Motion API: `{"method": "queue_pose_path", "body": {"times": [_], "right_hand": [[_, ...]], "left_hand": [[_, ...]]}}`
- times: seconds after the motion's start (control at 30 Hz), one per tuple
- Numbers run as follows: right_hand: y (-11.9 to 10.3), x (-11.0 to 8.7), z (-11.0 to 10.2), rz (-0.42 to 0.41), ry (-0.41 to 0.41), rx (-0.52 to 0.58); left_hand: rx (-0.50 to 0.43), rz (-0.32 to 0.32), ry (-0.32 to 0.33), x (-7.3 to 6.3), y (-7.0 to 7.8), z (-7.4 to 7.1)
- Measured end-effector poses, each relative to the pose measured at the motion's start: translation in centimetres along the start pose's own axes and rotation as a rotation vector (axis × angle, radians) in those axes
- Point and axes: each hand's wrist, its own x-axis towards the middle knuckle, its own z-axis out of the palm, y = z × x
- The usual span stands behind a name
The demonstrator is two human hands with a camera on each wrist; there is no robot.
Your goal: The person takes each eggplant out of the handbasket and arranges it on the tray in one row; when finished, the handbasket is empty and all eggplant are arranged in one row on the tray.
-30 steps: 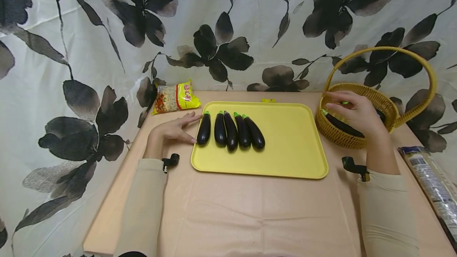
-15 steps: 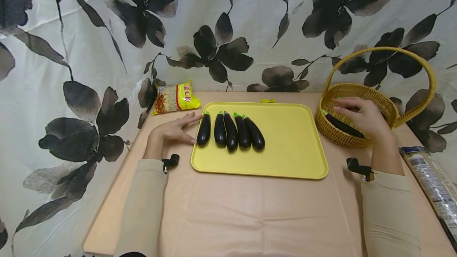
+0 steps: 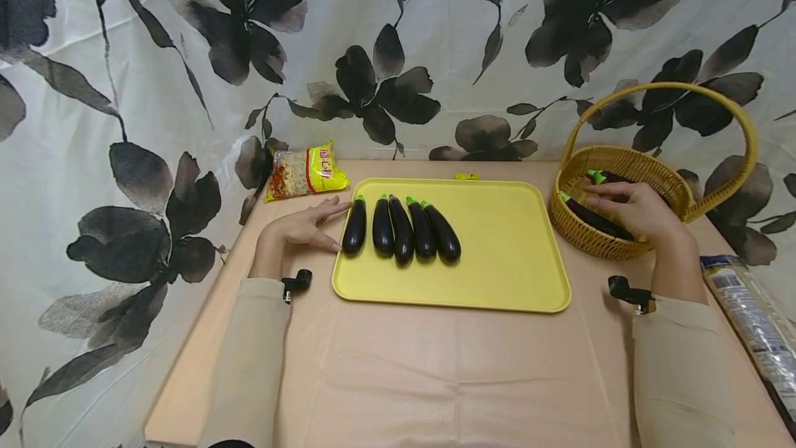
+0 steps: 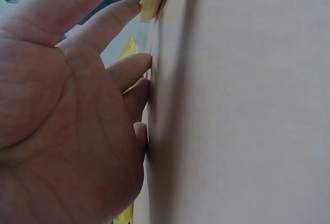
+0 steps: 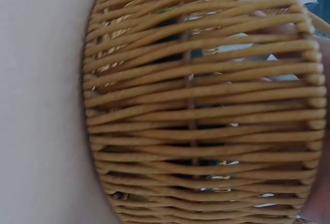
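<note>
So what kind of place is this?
Probably an indoor tabletop staged for recording: a floral cloth hangs behind the table, a yellow tray of eggplants lies on it, and black wrist cameras are worn.

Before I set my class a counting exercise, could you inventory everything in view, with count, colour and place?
Tray eggplants: 5, dark purple with green tops, on the tray's left half
Basket eggplants: at least 2, dark with green tops, inside the basket, partly hidden
Tray: 1, yellow, mid-table
Basket: 1, tan, right of the tray
Food packet: 1, mostly yellow, back left
Small item: 1, yellow, behind the tray
Long package: 1, silver and blue, far right
Table: 1, peach, underneath
Floral cloth: white with black-grey flowers, background
Wrist devices: 2, black, one per wrist
Sleeves: 2, beige, on the forearms
Left hand: 1, bare, at the tray's left edge
Right hand: 1, bare, at the basket
</note>
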Motion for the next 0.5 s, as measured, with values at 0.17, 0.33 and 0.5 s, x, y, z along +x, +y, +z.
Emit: {"method": "queue_pose_path", "body": {"times": [0.17,0.33,0.5], "right_hand": [[0.8,0.6,-0.3,0.033,-0.12,-0.015],[1.2,1.0,-0.3,0.031,-0.183,-0.001],[1.6,1.3,-0.1,0.019,-0.225,0.027]], "left_hand": [[0.012,0.005,0.0,0.1,-0.1,0.0],[0.01,0.007,0.0,0.1,-0.3,0.0],[0.02,0.013,0.005,0.1,-0.4,0.0]]}}
